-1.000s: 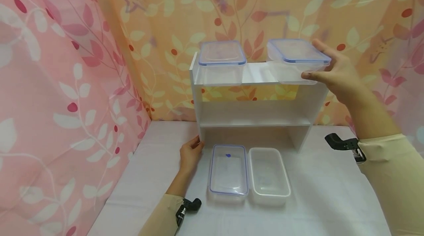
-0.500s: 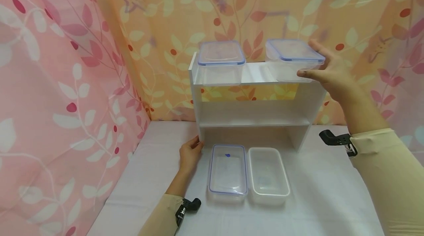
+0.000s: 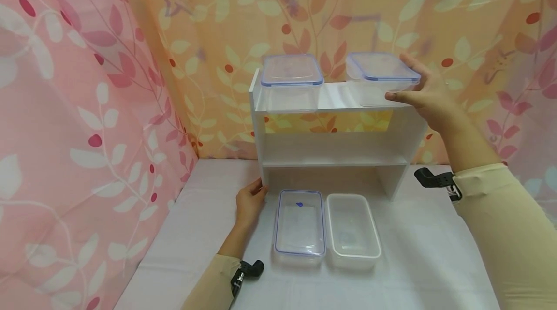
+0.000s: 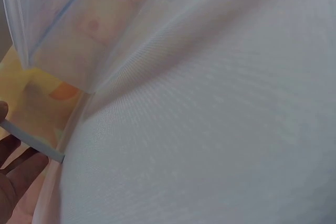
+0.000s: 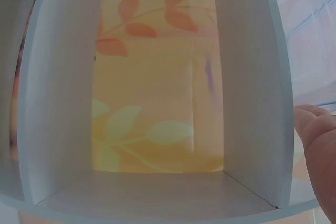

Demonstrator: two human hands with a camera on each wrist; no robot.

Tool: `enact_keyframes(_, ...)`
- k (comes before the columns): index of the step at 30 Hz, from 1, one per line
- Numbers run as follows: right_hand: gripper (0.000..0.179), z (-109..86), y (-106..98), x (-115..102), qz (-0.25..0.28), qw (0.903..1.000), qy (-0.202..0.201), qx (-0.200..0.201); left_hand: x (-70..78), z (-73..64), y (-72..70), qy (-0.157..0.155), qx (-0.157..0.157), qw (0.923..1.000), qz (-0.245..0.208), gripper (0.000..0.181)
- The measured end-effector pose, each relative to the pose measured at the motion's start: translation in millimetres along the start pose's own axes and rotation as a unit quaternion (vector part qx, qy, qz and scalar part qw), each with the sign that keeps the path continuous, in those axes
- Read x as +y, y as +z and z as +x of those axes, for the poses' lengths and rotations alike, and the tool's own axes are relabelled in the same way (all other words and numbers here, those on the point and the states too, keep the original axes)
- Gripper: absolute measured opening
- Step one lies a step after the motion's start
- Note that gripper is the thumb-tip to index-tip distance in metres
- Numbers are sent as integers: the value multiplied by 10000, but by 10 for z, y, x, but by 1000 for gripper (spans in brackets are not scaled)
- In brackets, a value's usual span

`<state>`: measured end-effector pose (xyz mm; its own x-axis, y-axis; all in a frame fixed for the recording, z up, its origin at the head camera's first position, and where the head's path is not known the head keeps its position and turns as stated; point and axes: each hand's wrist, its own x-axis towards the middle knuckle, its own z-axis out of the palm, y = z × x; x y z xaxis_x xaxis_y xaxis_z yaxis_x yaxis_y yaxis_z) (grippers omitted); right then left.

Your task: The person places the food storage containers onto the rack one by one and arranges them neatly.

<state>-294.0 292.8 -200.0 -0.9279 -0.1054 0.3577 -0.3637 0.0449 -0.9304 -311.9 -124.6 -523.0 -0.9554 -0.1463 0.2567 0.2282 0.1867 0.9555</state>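
My right hand (image 3: 432,102) grips a clear plastic food container (image 3: 374,90) with a blue-edged lid by its right end, thumb in front and fingers behind. That container is at the right of the top board of a white shelf unit (image 3: 335,149). In the right wrist view, part of the right hand (image 5: 320,140) shows beside the shelf's edge, and its fingertips are out of sight. Low at the unit's left side, my left hand (image 3: 249,206) holds the side panel; in the left wrist view the panel's edge (image 4: 31,141) lies between thumb and fingers.
Another lidded container (image 3: 291,82) stands at the left of the top board. On the white cloth (image 3: 417,261) before the unit sit a blue-rimmed container (image 3: 300,228) and, beside it, a white-rimmed one (image 3: 354,228). A patterned curtain (image 3: 217,107) hangs close behind.
My right hand and its container have shifted left along the top board, closer to the other lidded container. The left hand has stayed at the side panel.
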Motion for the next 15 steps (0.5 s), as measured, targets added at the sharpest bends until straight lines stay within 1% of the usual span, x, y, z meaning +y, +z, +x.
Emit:
enact_keyframes(3,99,32,0,25,-214,9998,4,14,-4,1,4,24,15,10000,6,39)
enact_keyframes(8,99,48,-26,53,-423,9991,54,58,-16,4,24,53,10,10000,32,39)
enact_keyframes(11,98,54,-40,58,-823,9964,116,138,-15,6,35,48,-13,10000,47,39)
enact_keyframes(13,97,61,-44,57,-1199,9925,158,201,-7,3,36,36,-19,10000,31,39)
enact_keyframes(15,97,71,-44,51,-1433,9892,205,243,0,3,37,26,-30,10000,16,38)
